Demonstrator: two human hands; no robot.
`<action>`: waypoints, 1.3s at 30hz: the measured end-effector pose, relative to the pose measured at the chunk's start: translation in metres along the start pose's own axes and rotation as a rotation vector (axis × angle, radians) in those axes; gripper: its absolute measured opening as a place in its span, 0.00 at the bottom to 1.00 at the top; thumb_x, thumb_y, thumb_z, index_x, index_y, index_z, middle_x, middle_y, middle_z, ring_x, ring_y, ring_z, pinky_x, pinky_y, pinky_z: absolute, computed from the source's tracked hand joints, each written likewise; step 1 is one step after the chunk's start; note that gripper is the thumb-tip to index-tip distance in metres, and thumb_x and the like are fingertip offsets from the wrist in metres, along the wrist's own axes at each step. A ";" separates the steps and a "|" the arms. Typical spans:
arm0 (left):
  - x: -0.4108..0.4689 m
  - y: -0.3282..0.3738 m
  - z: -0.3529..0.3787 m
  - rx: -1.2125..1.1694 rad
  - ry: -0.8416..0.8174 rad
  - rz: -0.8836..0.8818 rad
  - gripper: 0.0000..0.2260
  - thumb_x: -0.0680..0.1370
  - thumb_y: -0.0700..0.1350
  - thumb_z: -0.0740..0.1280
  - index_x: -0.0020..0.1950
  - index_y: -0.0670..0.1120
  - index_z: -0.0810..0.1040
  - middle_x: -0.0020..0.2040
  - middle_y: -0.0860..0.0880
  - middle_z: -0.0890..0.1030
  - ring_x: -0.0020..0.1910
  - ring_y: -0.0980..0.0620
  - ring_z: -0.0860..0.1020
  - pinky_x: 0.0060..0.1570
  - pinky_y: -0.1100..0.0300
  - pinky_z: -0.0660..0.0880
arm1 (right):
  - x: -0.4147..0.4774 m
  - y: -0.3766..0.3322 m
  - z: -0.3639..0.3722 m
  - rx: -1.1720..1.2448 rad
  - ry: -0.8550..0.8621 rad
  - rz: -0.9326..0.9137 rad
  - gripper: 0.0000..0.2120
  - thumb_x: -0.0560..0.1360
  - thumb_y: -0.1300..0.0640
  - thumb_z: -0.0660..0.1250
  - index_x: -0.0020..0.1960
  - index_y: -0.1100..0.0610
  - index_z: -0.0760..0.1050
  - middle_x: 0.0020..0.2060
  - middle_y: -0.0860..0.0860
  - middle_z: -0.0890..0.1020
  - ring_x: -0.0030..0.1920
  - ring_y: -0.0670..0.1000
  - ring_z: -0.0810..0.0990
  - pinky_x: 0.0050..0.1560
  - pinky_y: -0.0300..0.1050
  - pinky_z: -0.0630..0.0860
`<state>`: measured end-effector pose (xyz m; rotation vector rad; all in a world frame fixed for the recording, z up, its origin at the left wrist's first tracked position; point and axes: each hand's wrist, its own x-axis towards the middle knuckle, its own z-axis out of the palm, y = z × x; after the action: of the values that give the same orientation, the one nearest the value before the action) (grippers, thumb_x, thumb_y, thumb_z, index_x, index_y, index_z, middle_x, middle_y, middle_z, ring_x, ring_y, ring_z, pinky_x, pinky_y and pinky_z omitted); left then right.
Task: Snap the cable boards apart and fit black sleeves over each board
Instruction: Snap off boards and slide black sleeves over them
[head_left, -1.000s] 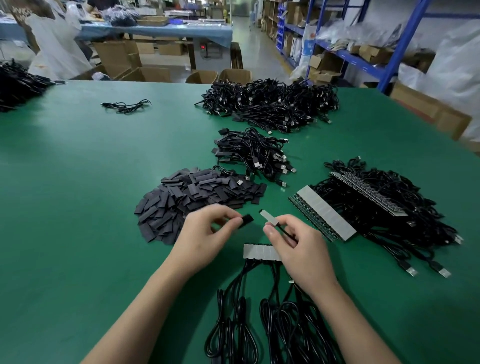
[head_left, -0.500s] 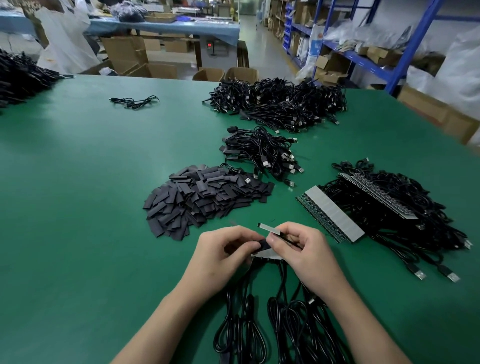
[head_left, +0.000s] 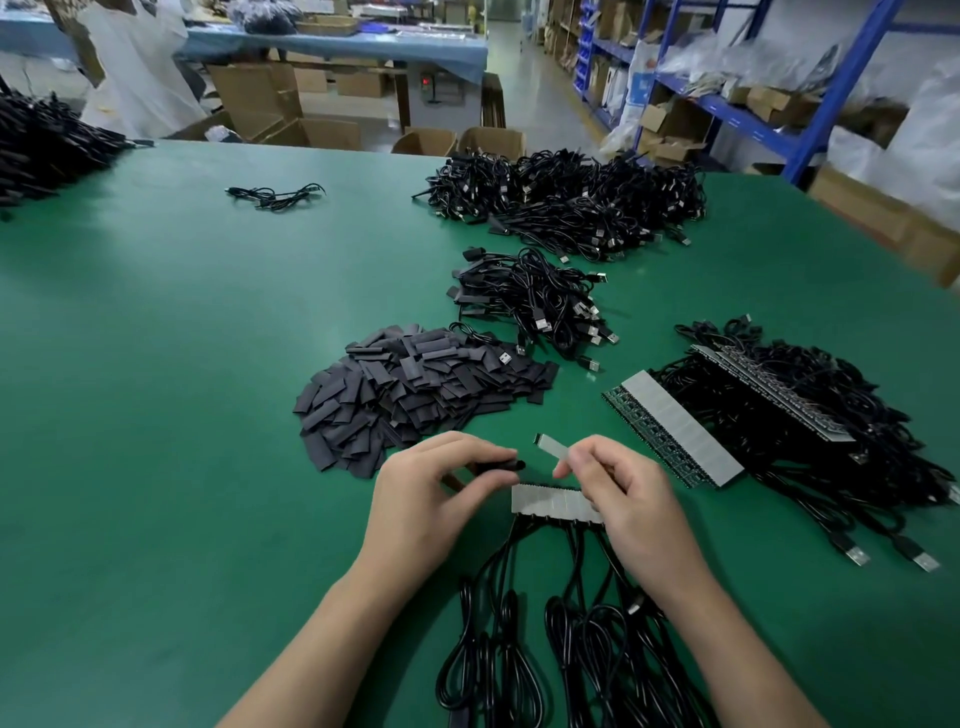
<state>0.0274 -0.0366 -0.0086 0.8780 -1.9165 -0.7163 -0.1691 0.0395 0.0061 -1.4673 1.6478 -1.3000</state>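
Above the green desk, the left hand pinches a short black tube sleeve in its fingers. The right hand pinches a narrow grey single cable board — the two ends near, not touching. A grey strip of joined boards lies on the desk just beneath.

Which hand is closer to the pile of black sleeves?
Left. The left hand is at the near edge of the sleeve pile; the right hand is farther away, to the right.

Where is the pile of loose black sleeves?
In the head view, the pile of sleeves lies on the green table, just beyond the left hand.
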 end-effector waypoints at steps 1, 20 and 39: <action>0.001 -0.001 0.000 -0.010 0.004 -0.005 0.06 0.73 0.48 0.77 0.50 0.50 0.89 0.46 0.60 0.85 0.47 0.58 0.84 0.44 0.62 0.78 | 0.000 0.000 0.001 -0.038 -0.005 -0.012 0.14 0.81 0.44 0.62 0.42 0.49 0.79 0.26 0.42 0.68 0.27 0.43 0.62 0.29 0.39 0.59; 0.001 -0.012 -0.002 0.135 -0.053 0.121 0.10 0.76 0.54 0.73 0.55 0.54 0.88 0.50 0.62 0.83 0.49 0.60 0.82 0.45 0.58 0.81 | -0.003 0.000 0.005 -0.203 -0.031 -0.025 0.13 0.80 0.50 0.66 0.38 0.52 0.77 0.25 0.44 0.69 0.27 0.43 0.64 0.29 0.38 0.59; 0.000 -0.008 0.003 0.220 -0.104 0.216 0.10 0.77 0.52 0.74 0.57 0.53 0.86 0.50 0.59 0.82 0.50 0.61 0.80 0.50 0.61 0.79 | -0.002 0.002 0.004 -0.188 -0.136 0.003 0.11 0.82 0.47 0.66 0.42 0.46 0.81 0.29 0.52 0.77 0.29 0.44 0.68 0.31 0.43 0.63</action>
<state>0.0270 -0.0406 -0.0162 0.7621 -2.1740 -0.4348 -0.1656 0.0397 0.0028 -1.6237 1.7183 -1.0414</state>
